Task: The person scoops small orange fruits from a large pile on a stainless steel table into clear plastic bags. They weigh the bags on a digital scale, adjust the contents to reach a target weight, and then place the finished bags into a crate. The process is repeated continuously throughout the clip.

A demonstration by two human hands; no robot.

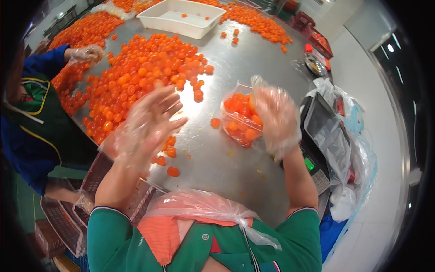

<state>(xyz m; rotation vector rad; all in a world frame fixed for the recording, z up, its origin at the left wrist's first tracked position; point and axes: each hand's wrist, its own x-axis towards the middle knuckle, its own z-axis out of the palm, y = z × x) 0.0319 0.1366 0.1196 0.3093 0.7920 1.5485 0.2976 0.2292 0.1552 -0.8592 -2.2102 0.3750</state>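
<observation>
My left hand (152, 115), in a clear plastic glove, is raised over the near edge of a big pile of glossy orange balls (140, 72) that look like salted egg yolks. Its fingers are apart and nothing is in them. To the right, my gloved right hand (277, 115) grips the upper right side of a clear plastic bag (242, 122), somewhat blurred. The bag is partly filled with the same egg yolks and stands on the metal table (213, 167). A single yolk (215, 123) lies just left of the bag, and several more lie below my left hand.
Right of the bag is a digital scale (319, 140) with plastic bags (360, 154) beside it. A white tray (174, 20) with a few yolks stands at the back, near more piles. At left, a co-worker's gloved hand (86, 53) reaches toward the yolks. Crates (63, 217) stand at lower left.
</observation>
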